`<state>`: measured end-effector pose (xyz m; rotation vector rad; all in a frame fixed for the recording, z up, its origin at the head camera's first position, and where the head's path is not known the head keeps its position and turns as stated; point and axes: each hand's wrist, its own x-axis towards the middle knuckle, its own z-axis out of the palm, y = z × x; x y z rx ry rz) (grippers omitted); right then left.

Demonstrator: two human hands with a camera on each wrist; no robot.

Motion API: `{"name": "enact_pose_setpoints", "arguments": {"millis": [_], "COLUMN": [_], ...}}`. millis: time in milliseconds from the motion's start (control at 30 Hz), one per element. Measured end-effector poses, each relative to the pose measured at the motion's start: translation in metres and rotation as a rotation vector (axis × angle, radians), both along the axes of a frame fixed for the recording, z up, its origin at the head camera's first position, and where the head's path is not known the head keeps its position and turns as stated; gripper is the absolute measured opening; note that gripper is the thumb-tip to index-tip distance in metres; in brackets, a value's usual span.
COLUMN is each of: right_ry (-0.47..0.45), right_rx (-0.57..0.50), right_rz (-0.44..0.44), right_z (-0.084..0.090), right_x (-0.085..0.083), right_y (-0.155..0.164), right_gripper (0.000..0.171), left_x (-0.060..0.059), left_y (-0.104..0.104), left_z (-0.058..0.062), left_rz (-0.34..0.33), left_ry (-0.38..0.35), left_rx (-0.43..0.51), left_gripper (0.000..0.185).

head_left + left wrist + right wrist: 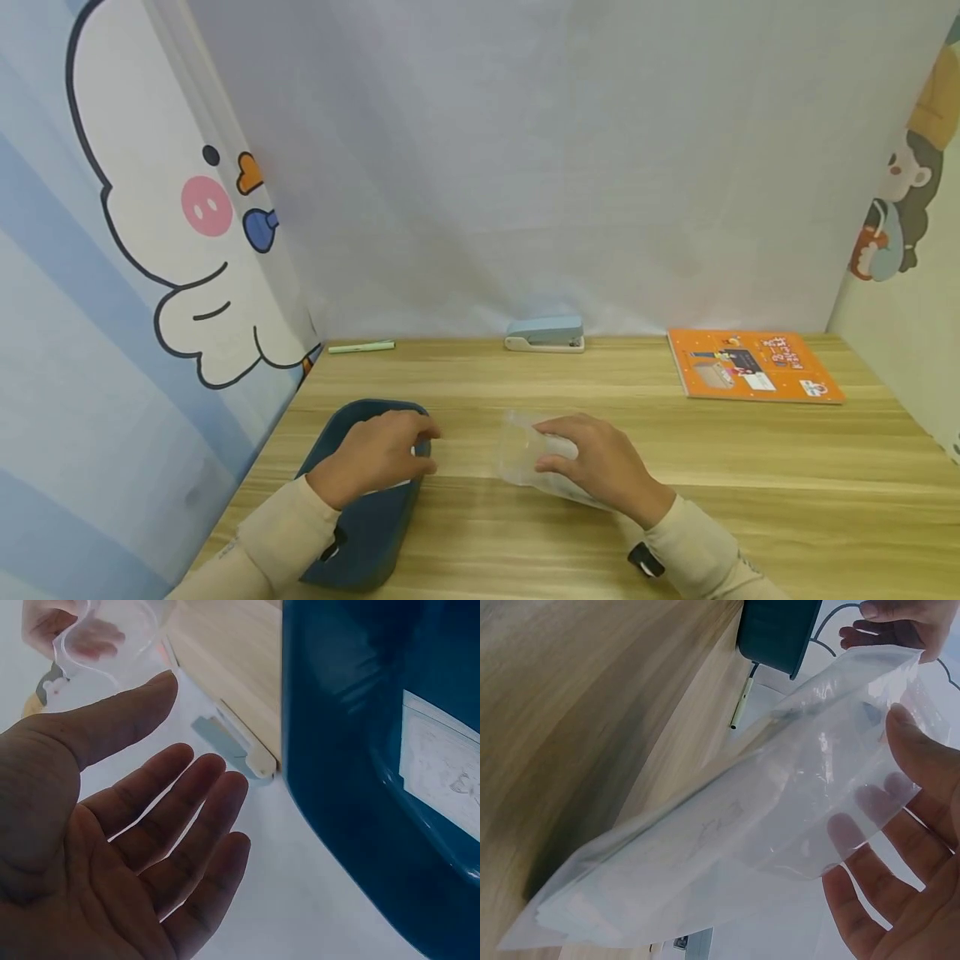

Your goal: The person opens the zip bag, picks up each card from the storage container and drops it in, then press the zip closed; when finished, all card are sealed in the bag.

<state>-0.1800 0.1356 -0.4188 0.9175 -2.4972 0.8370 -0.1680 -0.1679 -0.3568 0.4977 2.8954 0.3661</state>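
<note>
My right hand (600,462) holds a clear plastic bag (517,454) above the table, between thumb and fingers. In the right wrist view, pale sheets (652,862) with faint printing lie in the lower part of the bag, and the fingers show through its upper part. My left hand (382,454) hovers over a dark teal bin (397,542), its fingers loosely bent and its palm bare. Inside the bin, the left wrist view shows a white packet (442,765) with a faint drawing on it. My left hand partly hides the bin in the head view.
A light blue and white stapler (543,333) rests by the back wall. To its left lies a pale green pen (362,347). An orange booklet (753,367) is at the back right. Printed curtains bound the wooden table (465,542) at the back and sides.
</note>
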Motion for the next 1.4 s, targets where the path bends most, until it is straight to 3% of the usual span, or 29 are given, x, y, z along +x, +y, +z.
{"name": "enact_pose_setpoints", "arguments": {"millis": [333, 467, 800, 1000, 1233, 1400], "right_ry": [0.011, 0.002, -0.009, 0.003, -0.010, -0.026], "right_rx": [-0.013, -0.013, -0.010, -0.014, -0.008, 0.001], "right_rz": [-0.012, -0.008, -0.018, -0.016, -0.018, -0.030], "right_z": [-0.001, -0.001, -0.002, -0.002, -0.002, -0.001], "right_x": [0.000, 0.000, -0.001, 0.000, 0.001, 0.001], "right_y": [0.002, 0.003, 0.005, 0.005, 0.006, 0.007], "right_gripper": [0.047, 0.048, 0.045, 0.045, 0.043, 0.043], "left_x": [-0.009, -0.015, -0.027, -0.030, -0.032, -0.032], "left_y": [-0.031, -0.041, -0.057, -0.061, -0.062, -0.061], "left_z": [-0.010, -0.017, -0.039, -0.053, -0.064, -0.067], "left_rz": [0.090, 0.093, 0.123, 0.143, 0.150, 0.138], "left_ry": [0.015, 0.018, -0.126, -0.159, -0.128, -0.076], "left_rx": [-0.036, -0.049, -0.080, -0.113, -0.132, -0.124], "left_gripper": [0.039, 0.038, 0.048, 0.056, 0.050, 0.060]}}
